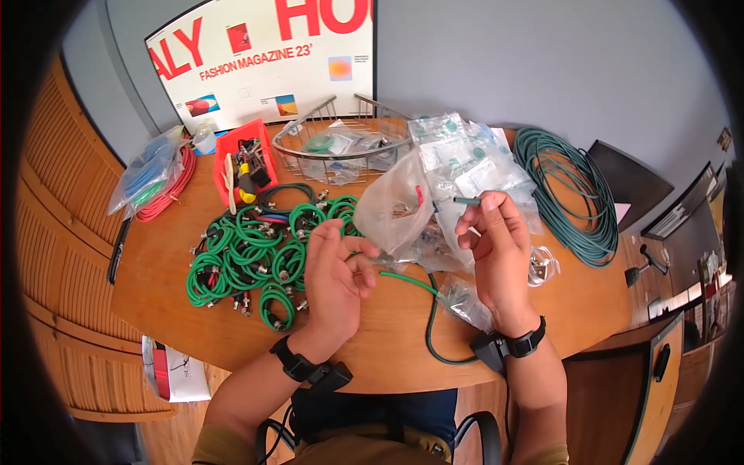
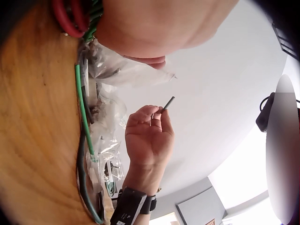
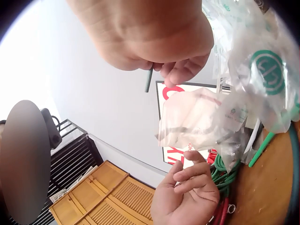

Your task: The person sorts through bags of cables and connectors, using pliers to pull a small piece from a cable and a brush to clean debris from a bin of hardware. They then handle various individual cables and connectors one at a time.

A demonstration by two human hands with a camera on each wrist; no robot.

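My right hand (image 1: 500, 252) is raised over the table, pinching a short, thin dark green tube-like piece (image 1: 466, 201) between thumb and fingertips. One end of the piece (image 2: 168, 102) sticks out past the fingers in the left wrist view. My left hand (image 1: 332, 280) is held up opposite, fingers loosely bent, with nothing in it. Left of and behind it lies a pile of coiled green cables (image 1: 256, 248) with metal connectors. A translucent plastic bag (image 1: 394, 203) stands between the two hands. Under them, a bright green tube (image 1: 408, 280) and a dark green cable (image 1: 431, 333) lie on the wood.
A red bin (image 1: 267, 147) with tools stands at the back, beside a wire basket (image 1: 345, 157) of bagged parts. Printed plastic bags (image 1: 473, 167) and a large dark green cable coil (image 1: 577, 194) lie on the right. A monitor (image 1: 263, 70) rises behind the table (image 1: 372, 341).
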